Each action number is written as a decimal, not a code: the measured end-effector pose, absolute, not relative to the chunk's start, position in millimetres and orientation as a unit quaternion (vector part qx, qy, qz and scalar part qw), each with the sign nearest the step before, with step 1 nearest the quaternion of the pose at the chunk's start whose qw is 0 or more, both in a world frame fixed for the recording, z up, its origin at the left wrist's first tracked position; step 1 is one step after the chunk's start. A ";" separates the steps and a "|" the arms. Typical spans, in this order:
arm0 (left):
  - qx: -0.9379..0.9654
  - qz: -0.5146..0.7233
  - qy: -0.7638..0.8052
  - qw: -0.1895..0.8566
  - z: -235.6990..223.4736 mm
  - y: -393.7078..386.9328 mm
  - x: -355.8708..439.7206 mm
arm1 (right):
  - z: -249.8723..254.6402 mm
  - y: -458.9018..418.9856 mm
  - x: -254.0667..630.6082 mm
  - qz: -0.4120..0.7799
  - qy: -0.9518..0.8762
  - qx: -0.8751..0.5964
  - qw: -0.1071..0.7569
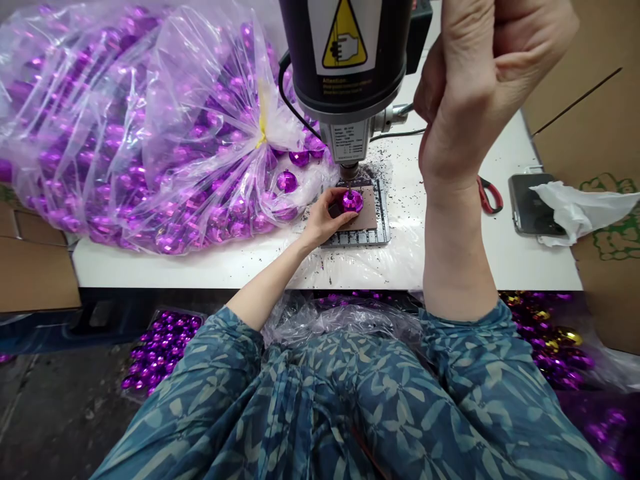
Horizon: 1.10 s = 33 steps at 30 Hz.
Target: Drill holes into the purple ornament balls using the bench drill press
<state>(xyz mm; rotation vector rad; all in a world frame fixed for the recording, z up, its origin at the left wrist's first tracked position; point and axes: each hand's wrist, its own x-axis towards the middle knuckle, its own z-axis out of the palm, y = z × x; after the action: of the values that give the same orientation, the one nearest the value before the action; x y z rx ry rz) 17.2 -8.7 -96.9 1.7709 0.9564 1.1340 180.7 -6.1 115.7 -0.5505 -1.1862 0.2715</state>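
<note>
My left hand (327,217) pinches a shiny purple faceted bauble (352,201) between thumb and fingers. The bauble rests on a brown board (369,212) laid over the slotted metal base (384,220), right under the chuck of a black and grey drill press (350,87). Close to the camera, my right hand (480,93) is raised and curled into a fist beside the drill head. A metal lever (403,110) runs from the side of the press to this hand; the grip itself is hidden by the fingers.
A large clear bag (150,127) of purple baubles, tied in yellow, fills the table's left side. Loose baubles (287,181) lie by it. Dark shavings dot the white table (525,267). Red-handled scissors (490,195), a phone (533,203) and cartons (590,80) are on the right.
</note>
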 end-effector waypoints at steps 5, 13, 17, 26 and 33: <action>0.710 0.443 0.379 0.394 -96.9 -7.6 16.2 | 103.8 -19.2 176.3 0.103 -0.540 -0.225 0.804; 0.729 0.425 0.378 0.381 -99.3 -7.3 14.2 | 82.6 -24.7 182.6 0.065 -0.565 -0.211 0.795; 0.727 0.435 0.375 0.376 -101.9 -6.2 14.6 | 70.5 -24.7 184.1 0.038 -0.576 -0.254 0.776; 0.720 0.439 0.377 0.383 -102.3 -6.2 15.4 | 36.4 -8.1 190.3 -0.003 -0.564 -0.228 0.793; 0.727 0.434 0.372 0.381 -100.3 -8.2 15.0 | 22.4 -18.6 194.9 0.007 -0.577 -0.232 0.783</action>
<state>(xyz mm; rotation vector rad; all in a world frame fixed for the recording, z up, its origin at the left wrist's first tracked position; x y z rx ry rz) 15.0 -8.2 -100.3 1.8558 0.9488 1.1087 194.9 -18.6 22.4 -0.5008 -1.2453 0.0156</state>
